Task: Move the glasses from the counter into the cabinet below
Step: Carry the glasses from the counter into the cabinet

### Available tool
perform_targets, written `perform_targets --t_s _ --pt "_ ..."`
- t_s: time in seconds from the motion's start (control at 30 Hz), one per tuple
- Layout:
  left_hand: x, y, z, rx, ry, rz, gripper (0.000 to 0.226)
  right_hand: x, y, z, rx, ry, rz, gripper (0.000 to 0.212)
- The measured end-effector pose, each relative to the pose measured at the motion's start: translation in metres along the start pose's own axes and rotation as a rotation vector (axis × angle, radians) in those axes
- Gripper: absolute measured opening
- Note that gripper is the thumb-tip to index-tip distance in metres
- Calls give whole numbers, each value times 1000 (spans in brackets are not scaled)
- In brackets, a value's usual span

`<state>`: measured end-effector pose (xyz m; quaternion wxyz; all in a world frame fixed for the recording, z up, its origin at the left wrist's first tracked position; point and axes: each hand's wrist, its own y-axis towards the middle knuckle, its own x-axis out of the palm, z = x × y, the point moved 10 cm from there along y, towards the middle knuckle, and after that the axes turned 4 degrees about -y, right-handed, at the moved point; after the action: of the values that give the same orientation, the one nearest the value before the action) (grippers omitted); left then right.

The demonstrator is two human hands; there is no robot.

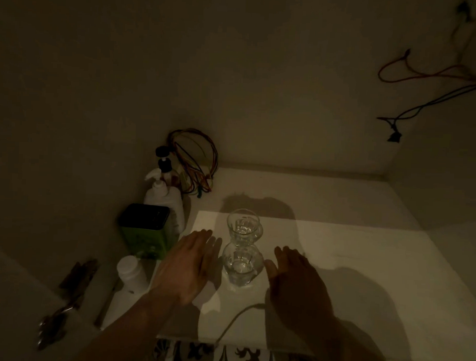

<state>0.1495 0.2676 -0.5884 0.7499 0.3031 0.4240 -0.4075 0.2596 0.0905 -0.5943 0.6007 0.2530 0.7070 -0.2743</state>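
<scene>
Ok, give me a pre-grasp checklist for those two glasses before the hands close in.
1. Near glass upright on counter: ok.
2. Far glass upright behind it: ok.
3. Left hand open, empty, left of near glass: ok.
4. Right hand open, empty, on its right: ok.
5. Gap between glasses: cannot tell, they overlap in view.
6. Cabinet below open: cannot tell, out of view.

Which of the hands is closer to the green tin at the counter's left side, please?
Left. The left hand hovers just right of the green tin, nearly beside it. The right hand is farther off, beyond the nearer glass.
</scene>
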Motion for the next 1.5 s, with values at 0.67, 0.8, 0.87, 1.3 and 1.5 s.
perform_targets --t_s 0.67,0.8,0.87,1.3,1.5 --pt "-219 -150 197 -276 49 -437 56 -283 -182 -58 59 79 -425 53" --pt "-304 -172 272 -246 3 -513 55 -397 -236 -83 27 65 -511 54" --pt "-356 -173 308 -230 -33 -520 55 -457 -253 -87 51 81 -516 53" --pt "-684 -162 509 -245 -230 -288 19 -796 -318 -101 -16 307 -307 41" --pt "-759 -85 536 -229 -299 11 9 -912 -272 -67 26 356 42 39"
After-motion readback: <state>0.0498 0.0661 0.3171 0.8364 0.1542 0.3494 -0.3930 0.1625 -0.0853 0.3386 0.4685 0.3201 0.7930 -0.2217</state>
